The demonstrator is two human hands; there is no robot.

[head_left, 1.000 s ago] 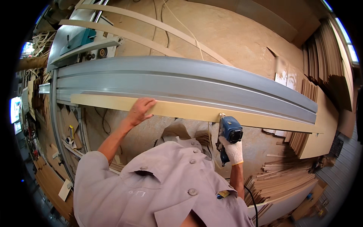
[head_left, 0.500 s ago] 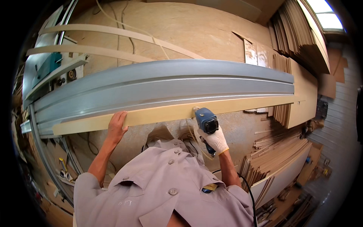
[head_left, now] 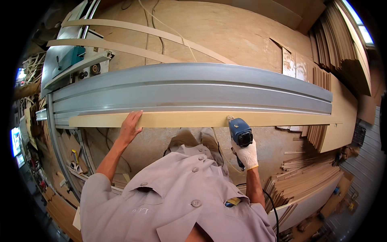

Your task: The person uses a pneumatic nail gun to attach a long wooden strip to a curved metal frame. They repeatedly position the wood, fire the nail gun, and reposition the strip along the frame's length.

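Observation:
A long, pale wooden strip (head_left: 181,119) lies along the near edge of a grey metal sliding table (head_left: 193,93). My bare left hand (head_left: 130,127) grips the strip left of its middle, fingers across its top and thumb at the near edge. In my right hand (head_left: 246,155), which wears a white knit glove, is a blue power drill (head_left: 240,131) with a black rear end. Its front end meets the strip right of the middle; the exact contact point is too small to make out. The drill's body hides part of my right fingers.
Stacked panels (head_left: 342,52) stand at the far right, with more cut boards (head_left: 302,181) at the near right. Two thin strips (head_left: 141,29) stretch out beyond the table. A black cable (head_left: 274,205) hangs by my right arm. A tape measure (head_left: 75,161) lies at left.
My view has turned slightly, so the whole scene sits further right and the strip looks more level. Both hands and the drill keep about the same places along the strip.

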